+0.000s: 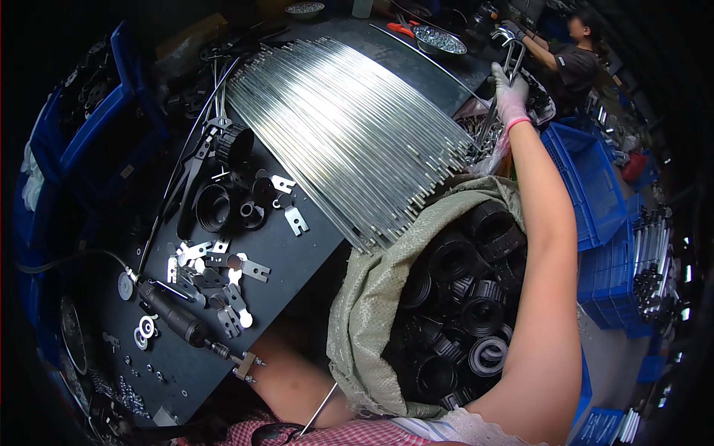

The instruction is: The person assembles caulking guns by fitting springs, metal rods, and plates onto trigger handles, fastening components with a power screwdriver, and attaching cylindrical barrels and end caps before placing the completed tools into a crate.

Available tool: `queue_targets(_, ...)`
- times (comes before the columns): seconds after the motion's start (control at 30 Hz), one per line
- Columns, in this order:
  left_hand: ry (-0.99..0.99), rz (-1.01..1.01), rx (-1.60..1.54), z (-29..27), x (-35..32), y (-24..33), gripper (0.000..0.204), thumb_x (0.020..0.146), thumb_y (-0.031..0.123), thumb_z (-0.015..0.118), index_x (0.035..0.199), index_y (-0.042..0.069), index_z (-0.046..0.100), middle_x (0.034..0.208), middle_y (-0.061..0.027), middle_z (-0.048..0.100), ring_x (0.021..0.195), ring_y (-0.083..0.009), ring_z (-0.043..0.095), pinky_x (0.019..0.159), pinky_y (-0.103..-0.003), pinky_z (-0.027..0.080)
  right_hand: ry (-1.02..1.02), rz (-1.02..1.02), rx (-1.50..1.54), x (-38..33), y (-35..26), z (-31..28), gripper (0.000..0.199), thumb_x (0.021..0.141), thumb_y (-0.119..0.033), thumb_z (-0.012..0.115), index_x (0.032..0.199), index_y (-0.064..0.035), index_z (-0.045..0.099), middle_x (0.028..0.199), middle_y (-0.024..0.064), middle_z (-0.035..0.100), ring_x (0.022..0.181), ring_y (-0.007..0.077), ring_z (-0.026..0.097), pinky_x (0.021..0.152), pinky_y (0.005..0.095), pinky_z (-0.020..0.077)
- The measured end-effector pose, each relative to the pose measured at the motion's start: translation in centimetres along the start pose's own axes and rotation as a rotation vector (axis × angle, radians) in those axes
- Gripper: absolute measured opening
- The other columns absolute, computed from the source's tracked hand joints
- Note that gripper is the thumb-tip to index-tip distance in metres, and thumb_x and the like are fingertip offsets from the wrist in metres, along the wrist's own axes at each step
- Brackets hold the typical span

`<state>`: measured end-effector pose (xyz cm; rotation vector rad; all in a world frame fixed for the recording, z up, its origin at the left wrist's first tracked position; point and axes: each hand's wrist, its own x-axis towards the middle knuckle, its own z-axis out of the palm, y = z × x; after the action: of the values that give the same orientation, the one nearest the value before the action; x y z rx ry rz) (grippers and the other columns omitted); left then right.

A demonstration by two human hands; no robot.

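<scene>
My right arm reaches far to the upper right. At its end, my right hand (510,95), in a whitish-pink glove, is closed around shiny bent metal rods (513,53) with hooked upper ends. Just below that hand lies a plastic bag (487,141) with small metal parts. My left hand is not in view; bare skin shows under the table's near edge. Left of my right arm stands a woven sack (364,312) full of black threaded plastic rings (483,306). A wide layer of straight metal rods (335,111) covers the table beside it.
A black power driver (175,312) lies at the table's (297,275) near left, by flat metal brackets (256,269) and washers (146,327). Blue crates (587,186) stand at right. A bowl of small parts (439,40) sits at the back; a co-worker (576,67) is at far right.
</scene>
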<state>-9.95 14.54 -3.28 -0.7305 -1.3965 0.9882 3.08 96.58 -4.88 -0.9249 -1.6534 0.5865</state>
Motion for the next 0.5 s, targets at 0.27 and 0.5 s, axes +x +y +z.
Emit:
queue_targets(0.27,0.003,0.050,-0.109,0.5,-1.7,-2.1,0.069,0.085,0.032,0.067,0.139,0.003,0.036,0.127,-0.0155,0.055,0.099,-0.0266,0.064,0.087,-0.036,0.053,-0.071,-0.658,-0.470,2.1,-6.3,-1.1,0.045,0.088,-0.012,0.056,0.129,-0.0258,0.044,0.091,0.0176,0.065,0.079,0.0352,0.066,0.072,0.0441,0.0519)
queue_targets(0.5,-0.017,0.042,-0.188,1.3,-4.4,-4.9,0.068,0.085,0.032,0.067,0.139,0.003,0.036,0.127,-0.0153,0.055,0.099,-0.0265,0.064,0.087,-0.036,0.052,-1.078,-0.502,-1.643,-9.5,0.0,-3.4,0.052,0.089,-0.013,0.047,0.139,-0.0274,0.044,0.154,0.0064,0.024,0.143,0.0300,0.020,0.111,0.0486,0.0279)
